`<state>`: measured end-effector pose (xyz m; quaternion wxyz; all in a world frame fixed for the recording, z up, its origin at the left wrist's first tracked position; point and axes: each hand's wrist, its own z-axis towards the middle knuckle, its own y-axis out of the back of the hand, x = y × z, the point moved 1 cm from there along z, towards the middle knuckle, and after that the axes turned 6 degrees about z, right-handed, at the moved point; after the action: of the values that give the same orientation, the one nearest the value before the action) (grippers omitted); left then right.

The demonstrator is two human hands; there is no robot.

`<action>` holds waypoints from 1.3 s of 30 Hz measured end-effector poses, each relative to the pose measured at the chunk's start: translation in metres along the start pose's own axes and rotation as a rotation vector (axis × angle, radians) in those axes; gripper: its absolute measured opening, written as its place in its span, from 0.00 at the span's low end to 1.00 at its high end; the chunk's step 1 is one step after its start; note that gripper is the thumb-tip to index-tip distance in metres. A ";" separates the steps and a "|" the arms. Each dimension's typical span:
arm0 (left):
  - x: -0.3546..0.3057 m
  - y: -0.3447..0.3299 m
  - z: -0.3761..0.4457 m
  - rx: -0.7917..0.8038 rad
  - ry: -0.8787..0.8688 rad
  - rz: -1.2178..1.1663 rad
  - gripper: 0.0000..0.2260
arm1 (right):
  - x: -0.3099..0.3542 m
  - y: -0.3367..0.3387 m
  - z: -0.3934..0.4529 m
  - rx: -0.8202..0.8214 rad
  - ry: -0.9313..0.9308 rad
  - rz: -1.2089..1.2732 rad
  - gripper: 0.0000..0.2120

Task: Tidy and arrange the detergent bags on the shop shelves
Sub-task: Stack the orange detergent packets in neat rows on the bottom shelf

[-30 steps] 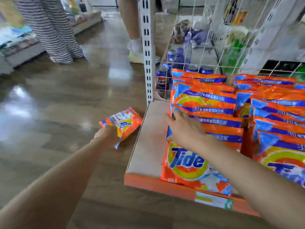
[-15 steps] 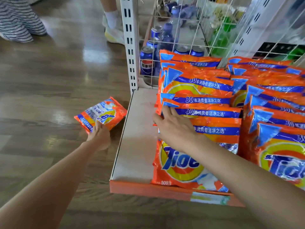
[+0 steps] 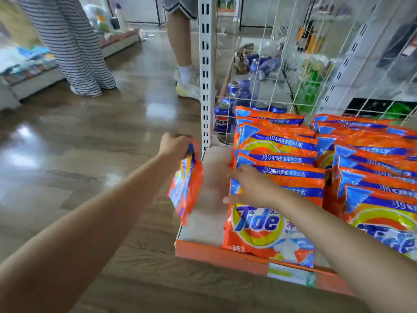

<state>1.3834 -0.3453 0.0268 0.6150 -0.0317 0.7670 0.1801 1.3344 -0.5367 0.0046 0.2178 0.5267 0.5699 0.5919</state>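
Observation:
My left hand (image 3: 174, 144) grips the top edge of a small orange detergent bag (image 3: 186, 188), which hangs blurred in the air just left of the shelf's left edge. My right hand (image 3: 250, 187) lies flat with fingers spread on a leaning row of orange Tide bags (image 3: 277, 154) on the low shelf (image 3: 203, 236). The front bag of that row (image 3: 264, 231) lies flat showing its logo. A second row of the same bags (image 3: 372, 172) stands to the right.
A white slotted upright (image 3: 205, 71) and a wire grid (image 3: 282, 64) back the shelf, with blue cans (image 3: 222, 120) behind. Two people's legs (image 3: 74, 48) stand on the wooden floor to the far left. A bare strip of shelf lies left of the bags.
My left hand has lifted the small bag off the floor and brought it up beside the shelf's left edge. My right hand stays on the leaning row.

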 end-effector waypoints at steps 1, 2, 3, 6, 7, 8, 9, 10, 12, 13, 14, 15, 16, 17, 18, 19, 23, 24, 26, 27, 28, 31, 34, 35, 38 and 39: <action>-0.018 -0.010 -0.013 0.028 0.005 -0.115 0.09 | 0.005 0.005 -0.005 0.070 0.028 0.139 0.34; -0.035 -0.021 -0.029 0.062 0.014 -0.197 0.08 | 0.012 0.010 -0.012 0.109 0.068 0.289 0.34; -0.050 -0.032 -0.045 0.104 0.026 -0.260 0.09 | 0.015 0.013 -0.020 0.102 0.092 0.428 0.32; -0.087 -0.057 -0.087 0.233 0.028 -0.394 0.09 | -0.007 0.033 -0.037 -0.235 -0.007 0.698 0.12; -0.097 -0.063 -0.098 0.284 0.018 -0.408 0.08 | -0.021 0.045 -0.046 -0.332 -0.065 0.746 0.07; -0.103 -0.069 -0.102 0.308 -0.014 -0.385 0.07 | -0.033 0.057 -0.059 -0.377 -0.091 0.796 0.06; -0.107 -0.075 -0.104 0.282 -0.096 -0.286 0.04 | -0.043 0.068 -0.074 -0.389 -0.109 0.851 0.06; -0.107 -0.082 -0.097 0.228 -0.235 -0.120 0.03 | -0.054 0.079 -0.091 -0.388 -0.110 0.905 0.07; -0.104 -0.100 -0.091 0.189 -0.495 0.191 0.17 | -0.074 0.097 -0.130 -0.367 -0.117 0.982 0.07; -0.101 -0.114 -0.094 0.315 -0.549 0.264 0.24 | -0.083 0.106 -0.150 -0.353 -0.115 1.015 0.07; -0.096 -0.130 -0.100 0.508 -0.548 0.297 0.28 | -0.095 0.113 -0.166 -0.348 -0.115 1.027 0.06; -0.090 -0.149 -0.111 0.722 -0.527 0.337 0.28 | -0.104 0.119 -0.184 -0.338 -0.127 1.027 0.05; -0.083 -0.168 -0.120 0.875 -0.503 0.395 0.25 | -0.115 0.123 -0.199 -0.332 -0.151 0.980 0.03; -0.079 -0.186 -0.132 0.961 -0.501 0.465 0.23 | -0.123 0.126 -0.215 -0.341 -0.178 0.905 0.03; -0.074 -0.204 -0.140 0.976 -0.525 0.543 0.24 | -0.134 0.127 -0.229 -0.337 -0.193 0.765 0.06; -0.069 -0.219 -0.149 0.979 -0.554 0.594 0.25 | -0.144 0.126 -0.242 -0.332 -0.228 0.602 0.09; -0.065 -0.262 -0.183 1.021 -0.596 0.471 0.09 | -0.209 0.109 -0.275 -0.392 -0.428 0.206 0.26; -0.067 -0.267 -0.187 0.985 -0.604 0.414 0.08 | -0.226 0.105 -0.276 -0.440 -0.452 0.216 0.33; -0.071 -0.270 -0.191 0.906 -0.579 0.270 0.06 | -0.251 0.105 -0.268 -0.603 -0.511 0.338 0.33; -0.074 -0.267 -0.191 0.851 -0.545 0.213 0.05 | -0.259 0.105 -0.259 -0.704 -0.535 0.467 0.30; -0.078 -0.264 -0.188 0.789 -0.511 0.174 0.05 | -0.262 0.103 -0.247 -0.784 -0.540 0.664 0.28; -0.090 -0.248 -0.188 0.636 -0.471 0.051 0.03 | -0.252 0.090 -0.202 -0.563 -0.359 1.416 0.35; -0.102 -0.234 -0.189 0.447 -0.360 -0.016 0.04 | -0.227 0.074 -0.175 -0.083 -0.159 1.571 0.32; -0.104 -0.231 -0.190 0.396 -0.304 -0.012 0.06 | -0.223 0.071 -0.172 -0.036 -0.138 1.571 0.29; -0.101 -0.228 -0.185 0.298 -0.161 0.119 0.11 | -0.225 0.069 -0.174 -0.160 -0.116 1.610 0.21; -0.096 -0.231 -0.186 0.293 -0.133 0.216 0.15 | -0.230 0.069 -0.178 -0.225 -0.116 1.599 0.22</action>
<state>1.2958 -0.6364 0.0972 0.6395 0.1526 0.7416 0.1335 1.2832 -0.8304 0.0167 -0.1904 0.7796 -0.0545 0.5942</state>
